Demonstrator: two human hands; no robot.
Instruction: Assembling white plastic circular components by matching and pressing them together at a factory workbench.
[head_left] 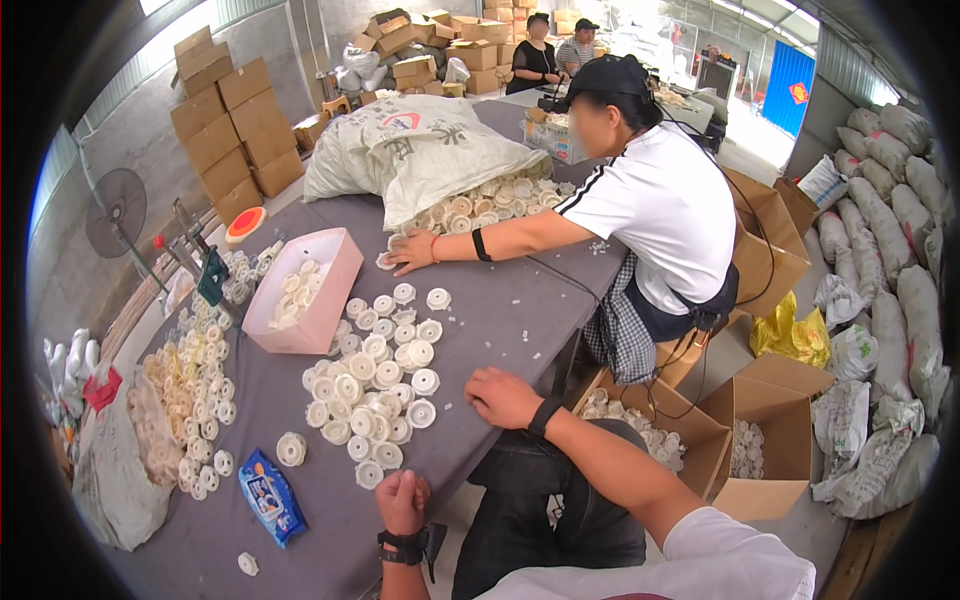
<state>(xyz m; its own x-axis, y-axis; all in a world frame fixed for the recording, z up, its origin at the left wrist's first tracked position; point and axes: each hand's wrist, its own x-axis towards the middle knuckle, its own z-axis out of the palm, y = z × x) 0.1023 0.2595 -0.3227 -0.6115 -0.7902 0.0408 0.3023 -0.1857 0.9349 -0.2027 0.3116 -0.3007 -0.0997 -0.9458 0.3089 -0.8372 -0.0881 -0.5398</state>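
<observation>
A grey cloth-covered table (490, 290) filled the middle of the workshop; nearest, the person's left hand (403, 502) rested at its edge, fingers folded into a fist with no part showing; the right hand (503, 397) lay on the edge farther right, fingers loosely bent, undersides hidden, so whether they held anything I could not tell; just beyond the left hand spread a loose pile of white wheel-shaped parts (375, 375), with a blue packet (271, 498) to its left; on the floor to the right, an open carton (710, 452) held more pale parts; past the pile, a pink box (285, 340) held a batch; farther off, a co-worker's hand (412, 252) reached to parts by the mouth of a large white sack (400, 150). Handling looked partway along; some parts were boxed, while the pile and the sack's contents seemed yet to be dealt with.
</observation>
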